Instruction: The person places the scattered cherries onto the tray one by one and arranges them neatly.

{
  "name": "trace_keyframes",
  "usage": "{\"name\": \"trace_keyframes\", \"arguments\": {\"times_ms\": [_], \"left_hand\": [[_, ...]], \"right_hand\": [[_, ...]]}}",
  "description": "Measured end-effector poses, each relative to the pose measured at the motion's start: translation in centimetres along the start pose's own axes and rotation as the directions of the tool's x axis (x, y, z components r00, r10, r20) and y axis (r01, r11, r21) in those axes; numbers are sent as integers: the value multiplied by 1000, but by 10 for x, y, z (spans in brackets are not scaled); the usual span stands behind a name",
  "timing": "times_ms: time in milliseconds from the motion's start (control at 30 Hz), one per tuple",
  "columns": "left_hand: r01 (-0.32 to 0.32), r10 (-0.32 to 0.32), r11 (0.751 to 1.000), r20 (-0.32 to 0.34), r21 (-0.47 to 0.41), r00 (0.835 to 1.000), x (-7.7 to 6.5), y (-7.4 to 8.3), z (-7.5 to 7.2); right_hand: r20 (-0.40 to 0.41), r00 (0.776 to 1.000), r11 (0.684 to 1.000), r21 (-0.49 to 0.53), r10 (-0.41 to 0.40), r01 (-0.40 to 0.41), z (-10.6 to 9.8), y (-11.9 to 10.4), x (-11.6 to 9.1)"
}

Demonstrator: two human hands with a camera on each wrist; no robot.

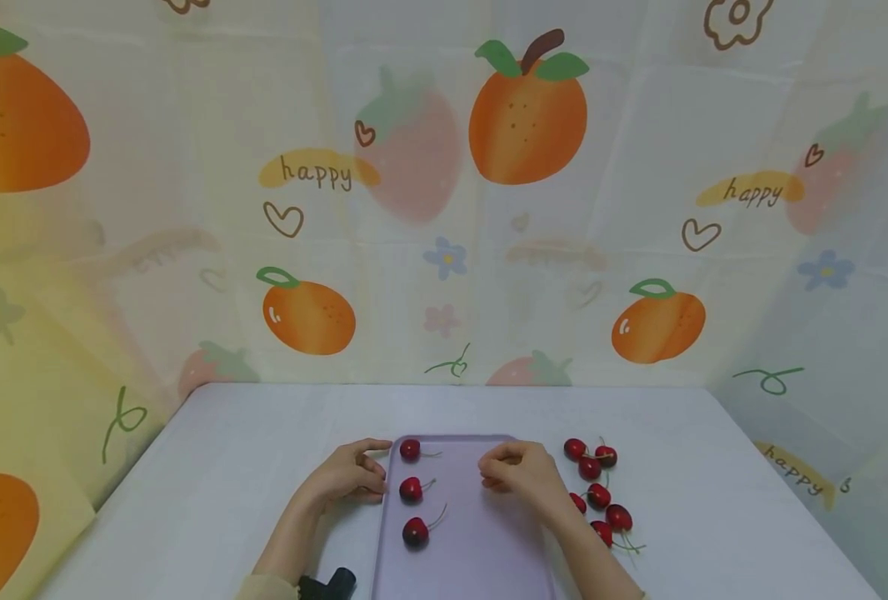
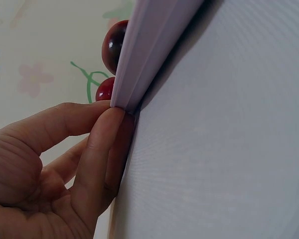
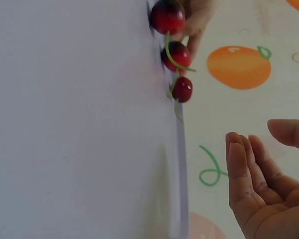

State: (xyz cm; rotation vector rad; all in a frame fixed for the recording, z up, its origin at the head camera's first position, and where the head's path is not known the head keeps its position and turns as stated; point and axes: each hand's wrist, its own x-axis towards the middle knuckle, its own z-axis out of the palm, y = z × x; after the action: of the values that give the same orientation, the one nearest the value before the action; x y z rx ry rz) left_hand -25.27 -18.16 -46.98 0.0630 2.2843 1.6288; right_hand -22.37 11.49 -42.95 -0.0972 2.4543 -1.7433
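Observation:
A lilac tray (image 1: 481,533) lies on the table, with three dark red cherries in a column along its left side: the far cherry (image 1: 410,451), the middle cherry (image 1: 411,490) and the near cherry (image 1: 416,532). My left hand (image 1: 348,473) is at the tray's far left corner. In the left wrist view its fingertips (image 2: 102,108) touch the tray rim (image 2: 134,64). Above the right part of the tray hovers my right hand (image 1: 522,475). The right wrist view shows that hand (image 3: 269,191) with thumb apart from the fingers and nothing between them.
Right of the tray, several stemmed cherries (image 1: 598,497) lie loose on the white table (image 1: 714,500), some partly hidden by the right forearm. A black object (image 1: 331,583) is by the left wrist. A fruit-print curtain (image 1: 414,292) hangs behind the table and at its sides.

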Motion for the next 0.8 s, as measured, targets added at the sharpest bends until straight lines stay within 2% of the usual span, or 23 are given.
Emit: {"name": "trace_keyframes", "arguments": {"times_ms": [167, 367, 467, 633, 800], "left_hand": [[8, -8, 1000, -4, -3, 1000, 1, 0, 0], [13, -13, 1000, -6, 2, 1000, 0, 0, 0], [10, -10, 1000, -4, 4, 1000, -1, 0, -1], [-1, 1, 1000, 5, -1, 1000, -2, 1, 0], [13, -13, 1000, -8, 2, 1000, -2, 2, 0]], "right_hand": [[-35, 999, 1000, 27, 10, -9, -17, -3, -3], [-32, 999, 999, 45, -8, 9, -38, -3, -7], [-36, 999, 1000, 28, -12, 13, -50, -2, -8], [-85, 996, 999, -26, 27, -30, -70, 4, -11], [-102, 994, 997, -64, 42, -49, -92, 9, -15]]}}
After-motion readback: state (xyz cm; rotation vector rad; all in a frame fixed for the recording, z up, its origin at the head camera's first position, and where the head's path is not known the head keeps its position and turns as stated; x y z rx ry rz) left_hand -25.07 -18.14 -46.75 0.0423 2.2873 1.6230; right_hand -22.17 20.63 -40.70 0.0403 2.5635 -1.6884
